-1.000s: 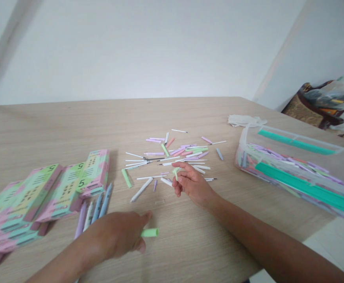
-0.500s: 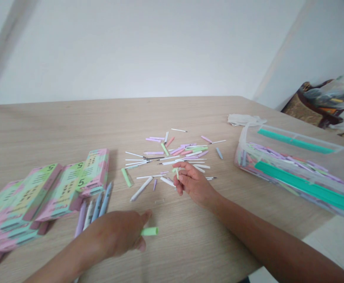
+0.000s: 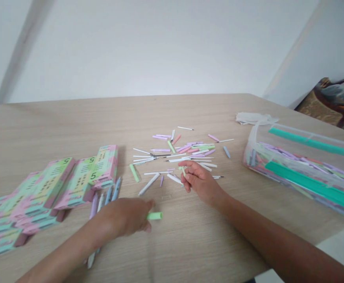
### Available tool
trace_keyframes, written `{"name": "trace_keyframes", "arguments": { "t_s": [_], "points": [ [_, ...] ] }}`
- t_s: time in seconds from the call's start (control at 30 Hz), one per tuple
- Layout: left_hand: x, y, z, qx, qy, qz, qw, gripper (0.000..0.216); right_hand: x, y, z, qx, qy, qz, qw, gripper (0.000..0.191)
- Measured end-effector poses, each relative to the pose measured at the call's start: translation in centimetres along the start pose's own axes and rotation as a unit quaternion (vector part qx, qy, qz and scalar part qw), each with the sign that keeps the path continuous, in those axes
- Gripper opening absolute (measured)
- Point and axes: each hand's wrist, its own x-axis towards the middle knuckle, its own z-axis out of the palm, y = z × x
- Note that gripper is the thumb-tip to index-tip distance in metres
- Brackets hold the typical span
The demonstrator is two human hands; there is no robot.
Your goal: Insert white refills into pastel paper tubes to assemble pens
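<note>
My left hand is closed around a hollow light-green pen barrel, its open end pointing right. Most of that barrel is hidden in the hand. Further forward and to the right, my right hand pinches a small light-green pen part between thumb and fingers; its exact kind is too small to make out. Just beyond the right hand lies a loose spread of white refills and pastel barrels and caps. A white pen barrel rests on the table between the two hands.
Pastel pen boxes are piled at the left. Several pens lie beside them, partly behind my left arm. At the right stands a clear plastic bin with coloured pen parts inside. A white cloth or glove lies behind it.
The view has turned slightly left, so everything sits further right in the picture. Both hands keep their hold on the same green parts, with little movement over the table.
</note>
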Motion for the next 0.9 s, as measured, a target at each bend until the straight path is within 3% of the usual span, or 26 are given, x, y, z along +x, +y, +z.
{"name": "trace_keyframes", "arguments": {
  "t_s": [0.27, 0.5, 0.7, 0.9],
  "points": [
    [-0.1, -0.4, -1.2, 0.007, -0.009, -0.014, 1.0, 0.045, -1.3, -1.9, 1.1, -0.094, -0.053, 0.017, 0.994, 0.03],
    [0.3, -0.8, -1.6, -0.015, -0.042, -0.038, 0.998, 0.049, -3.2, -3.9, 3.5, -0.294, -0.123, -0.036, 0.947, 0.037],
    [0.8, -1.3, -1.3, -0.049, -0.062, -0.002, 0.997, 0.055, -3.6, -4.4, 4.5, -0.322, -0.139, -0.064, 0.934, 0.041],
    [0.5, -0.9, -1.5, -0.034, -0.058, -0.016, 0.998, 0.056, -3.6, -3.7, 4.8, -0.322, -0.132, -0.073, 0.935, 0.042]
  ]
}}
